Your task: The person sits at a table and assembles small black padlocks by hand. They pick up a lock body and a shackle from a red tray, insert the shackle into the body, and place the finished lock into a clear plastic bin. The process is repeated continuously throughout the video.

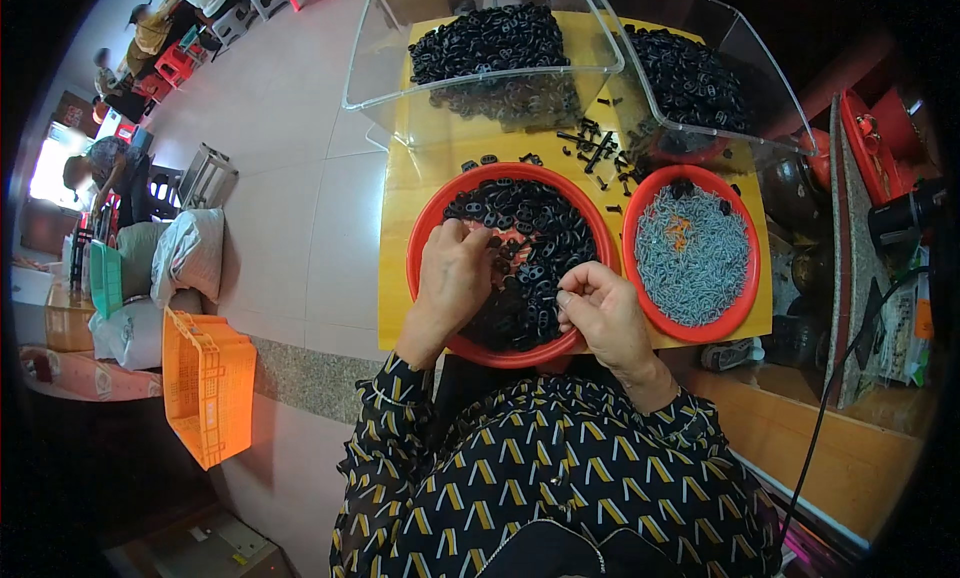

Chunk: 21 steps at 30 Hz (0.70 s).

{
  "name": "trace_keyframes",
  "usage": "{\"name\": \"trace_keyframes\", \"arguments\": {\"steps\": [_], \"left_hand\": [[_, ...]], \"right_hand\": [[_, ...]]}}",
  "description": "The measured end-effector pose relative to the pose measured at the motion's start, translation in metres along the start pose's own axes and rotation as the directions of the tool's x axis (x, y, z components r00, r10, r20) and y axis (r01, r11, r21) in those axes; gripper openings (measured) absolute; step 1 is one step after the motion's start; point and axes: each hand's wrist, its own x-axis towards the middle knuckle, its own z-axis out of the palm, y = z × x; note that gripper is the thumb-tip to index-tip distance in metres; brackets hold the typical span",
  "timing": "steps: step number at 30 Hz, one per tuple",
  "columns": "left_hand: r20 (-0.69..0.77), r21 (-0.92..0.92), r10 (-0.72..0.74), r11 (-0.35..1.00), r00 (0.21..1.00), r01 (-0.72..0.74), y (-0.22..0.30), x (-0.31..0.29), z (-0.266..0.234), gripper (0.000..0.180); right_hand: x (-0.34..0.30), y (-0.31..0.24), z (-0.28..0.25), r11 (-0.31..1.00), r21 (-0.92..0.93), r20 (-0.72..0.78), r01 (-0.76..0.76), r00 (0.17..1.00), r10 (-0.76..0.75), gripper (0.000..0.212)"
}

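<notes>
A round red basin (pixel 419 228) stands in front of me, filled with small black plastic pieces (pixel 540 218), many with two holes. Over its left side my left hand (pixel 455 270) is closed, its fingertips on a small black plastic piece (pixel 496 268) that the fingers partly hide. My right hand (pixel 603 313) is at the basin's right front rim, thumb and forefinger pinched on a thin pale thing that looks like a screw. To the right, an oval red basin (pixel 755 278) holds a heap of silvery screws (pixel 690 263) with a few orange bits among them.
Two clear plastic bins (pixel 480 76) of black pieces stand at the back of the yellow tabletop (pixel 400 178). Loose black parts (pixel 600 148) lie before them. An orange crate (pixel 210 388) and sacks (pixel 188 258) are on the left. Several people sit far left. A black cable (pixel 815 418) hangs on the right.
</notes>
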Motion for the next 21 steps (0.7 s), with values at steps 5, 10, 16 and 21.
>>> {"name": "trace_keyframes", "arguments": {"steps": [5,10,16,21], "left_hand": [[0.123,0.071,-0.003,0.997,0.992,-0.006,-0.001,0.011,0.008,0.019],[0.02,-0.224,-0.033,0.974,0.999,0.036,-0.005,-0.003,0.009,0.016],[0.023,-0.653,-0.214,0.736,0.976,0.177,0.038,-0.034,-0.019,0.01],[0.071,-0.821,-0.32,0.52,0.945,0.238,0.046,-0.05,-0.02,0.013]], "right_hand": [[0.001,0.0,-0.002,0.998,0.061,-0.014,-0.016,1.0,0.017,0.01],[0.008,0.004,-0.002,0.967,0.231,0.083,-0.104,0.993,0.087,0.011],[0.014,0.0,0.013,0.872,0.459,0.216,-0.169,0.973,0.075,0.013],[0.013,-0.002,0.026,0.836,0.516,0.209,-0.185,0.974,0.087,0.013]]}}
